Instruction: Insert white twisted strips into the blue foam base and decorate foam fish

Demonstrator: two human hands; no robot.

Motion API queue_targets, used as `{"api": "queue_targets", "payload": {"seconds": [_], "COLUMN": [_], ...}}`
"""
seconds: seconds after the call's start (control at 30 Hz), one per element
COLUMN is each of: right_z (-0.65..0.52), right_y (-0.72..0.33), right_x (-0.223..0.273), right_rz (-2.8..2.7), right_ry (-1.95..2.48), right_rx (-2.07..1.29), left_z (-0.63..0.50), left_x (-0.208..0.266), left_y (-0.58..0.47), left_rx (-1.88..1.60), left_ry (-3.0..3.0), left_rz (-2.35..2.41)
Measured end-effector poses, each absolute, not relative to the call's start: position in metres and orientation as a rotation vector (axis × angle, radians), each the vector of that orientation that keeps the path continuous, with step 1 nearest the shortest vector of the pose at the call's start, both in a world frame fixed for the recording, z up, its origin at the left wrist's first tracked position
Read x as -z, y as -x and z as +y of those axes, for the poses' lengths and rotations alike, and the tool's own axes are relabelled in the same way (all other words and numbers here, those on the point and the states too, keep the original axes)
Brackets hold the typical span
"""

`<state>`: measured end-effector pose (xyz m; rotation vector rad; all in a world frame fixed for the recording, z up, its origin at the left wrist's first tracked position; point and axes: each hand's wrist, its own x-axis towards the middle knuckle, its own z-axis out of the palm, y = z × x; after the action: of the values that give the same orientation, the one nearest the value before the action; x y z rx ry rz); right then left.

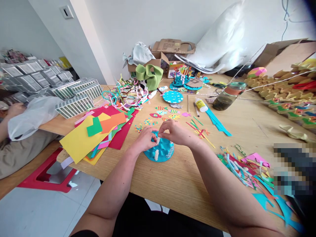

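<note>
Head view, with the wearer at six o'clock and the work at the dial's centre: a wooden surface (172, 186) carries everything. The card stack (101, 131) lies towards nine o'clock, and loose paper offcuts (249, 169) spread between three and four. At one o'clock, well apart from the work, sits a layered blue model (184, 82) bearing many more parts; nearer, just past twelve, is a white-marked blue disc (172, 96). Both hands meet at the centre: the left hand (146, 138) is narrowed, finger and thumb around a small pale piece, while the right hand (175, 131) is also pinched narrow, though whether its fingertips hold anything I cannot tell. Under them lies the wavy blue disc (161, 160), partly hidden. Its curled paper ridges are already on, and other pale pieces stand or lie on it at about six (156, 154) and four o'clock (170, 151), so I judge the base to be formed and the small details under way. The paper fish (174, 112) lie loose beyond the hands towards twelve to one, none seen on this disc, and the smallest bits, bright confetti dots (138, 128), sit loose near eleven; both look unused so far.
</note>
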<state>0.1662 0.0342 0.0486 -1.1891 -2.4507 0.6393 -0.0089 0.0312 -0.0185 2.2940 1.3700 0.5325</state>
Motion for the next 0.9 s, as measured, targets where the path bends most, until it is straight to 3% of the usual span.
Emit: {"api": "queue_targets", "payload": {"seconds": [0.9], "right_z": [0.035], "right_y": [-0.161], "right_x": [-0.042], "right_rz": [-2.421], "right_ry": [1.192], "right_rx": [-0.561], "left_z": [0.036], "left_x": [0.025], "left_y": [0.01], "left_rx": [-0.576], "left_ry": [-2.361], "left_rz": [1.306]}}
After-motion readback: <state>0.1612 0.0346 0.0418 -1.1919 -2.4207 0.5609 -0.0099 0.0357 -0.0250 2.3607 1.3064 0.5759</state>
